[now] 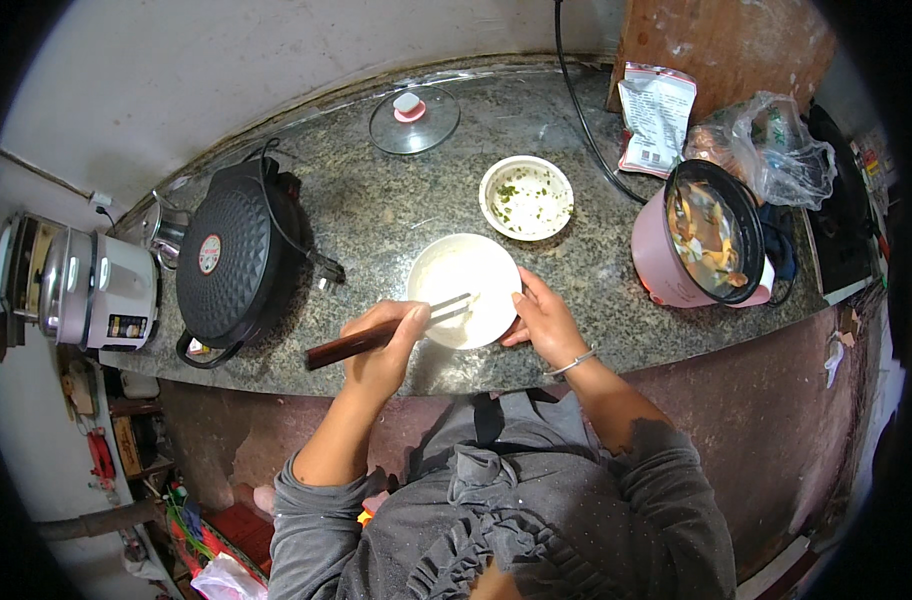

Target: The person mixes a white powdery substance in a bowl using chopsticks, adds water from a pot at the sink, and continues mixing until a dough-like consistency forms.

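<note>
My left hand (pixel 385 349) is closed around the dark wooden handle of a metal-pronged utensil (pixel 358 346), seemingly a fork or metal-tipped chopsticks. Its prongs reach into a white bowl (pixel 463 262) with pale, overexposed contents that I cannot make out. With fingers at the rim and side, my right hand (pixel 542 319) grips this bowl from the right. Just behind it stands a second white bowl (pixel 527 199) with chopped green bits inside. To the right, a pink electric pot (pixel 670 255) contains liquid and pieces of food.
A black electric griddle (pixel 227 255), a steel jug (pixel 167 232) and a white rice cooker (pixel 126 292) stand left on the stone counter (pixel 336 180). A glass lid (pixel 415 131) lies behind. A printed packet (pixel 658 120), a clear plastic bag (pixel 778 150) and a black cable (pixel 587 127) are at the back right.
</note>
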A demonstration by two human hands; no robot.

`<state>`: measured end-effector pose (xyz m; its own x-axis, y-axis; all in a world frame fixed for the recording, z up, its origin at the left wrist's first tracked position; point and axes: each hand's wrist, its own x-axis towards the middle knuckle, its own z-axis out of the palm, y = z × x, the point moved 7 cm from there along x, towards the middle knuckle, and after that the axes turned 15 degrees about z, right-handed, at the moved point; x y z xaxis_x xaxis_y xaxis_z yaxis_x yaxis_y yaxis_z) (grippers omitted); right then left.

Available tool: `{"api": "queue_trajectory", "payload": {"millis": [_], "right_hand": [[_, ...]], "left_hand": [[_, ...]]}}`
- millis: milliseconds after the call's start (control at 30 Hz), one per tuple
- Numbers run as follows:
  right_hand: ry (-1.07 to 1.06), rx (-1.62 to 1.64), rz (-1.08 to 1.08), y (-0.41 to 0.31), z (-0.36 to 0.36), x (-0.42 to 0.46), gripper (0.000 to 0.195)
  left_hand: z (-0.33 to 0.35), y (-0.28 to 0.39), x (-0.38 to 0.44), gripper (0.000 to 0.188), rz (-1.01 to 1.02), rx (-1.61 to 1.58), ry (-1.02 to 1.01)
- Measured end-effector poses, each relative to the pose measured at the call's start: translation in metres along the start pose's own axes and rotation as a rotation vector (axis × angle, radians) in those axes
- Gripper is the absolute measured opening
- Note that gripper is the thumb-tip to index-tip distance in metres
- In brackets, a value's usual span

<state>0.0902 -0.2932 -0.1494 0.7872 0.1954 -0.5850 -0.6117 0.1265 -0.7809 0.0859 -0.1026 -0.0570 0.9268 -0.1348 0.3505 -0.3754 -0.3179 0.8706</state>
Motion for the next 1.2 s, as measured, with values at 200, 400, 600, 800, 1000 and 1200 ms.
{"api": "queue_trajectory", "payload": {"millis": [200, 400, 600, 800, 1000, 1200], "right_hand": [[0.018, -0.006, -0.002, 0.001, -0.001, 0.001, 0.044], [0.015, -0.015, 0.015, 0.002, 0.0, 0.001, 0.044], [0.028, -0.053, -0.002, 0.002, -0.002, 0.002, 0.044], [0.048, -0.054, 0.0, 0.005, -0.003, 0.004, 0.045], [0.035, -0.041, 0.015, 0.005, -0.002, 0.003, 0.045], [0.053, -0.087, -0.011, 0.002, -0.004, 0.002, 0.045]], "left_hand": [[0.003, 0.043, 0.002, 0.008, 0.179, 0.046, -0.113], [0.012, 0.017, 0.011, 0.009, 0.193, 0.121, -0.06], [-0.033, 0.015, 0.005, 0.01, 0.007, -0.062, 0.193], [-0.039, 0.002, -0.004, 0.016, -0.108, -0.013, 0.26], [-0.012, -0.008, -0.006, 0.017, -0.107, -0.099, 0.197], [-0.031, 0.028, 0.029, 0.018, -0.005, 0.102, 0.023]]}}
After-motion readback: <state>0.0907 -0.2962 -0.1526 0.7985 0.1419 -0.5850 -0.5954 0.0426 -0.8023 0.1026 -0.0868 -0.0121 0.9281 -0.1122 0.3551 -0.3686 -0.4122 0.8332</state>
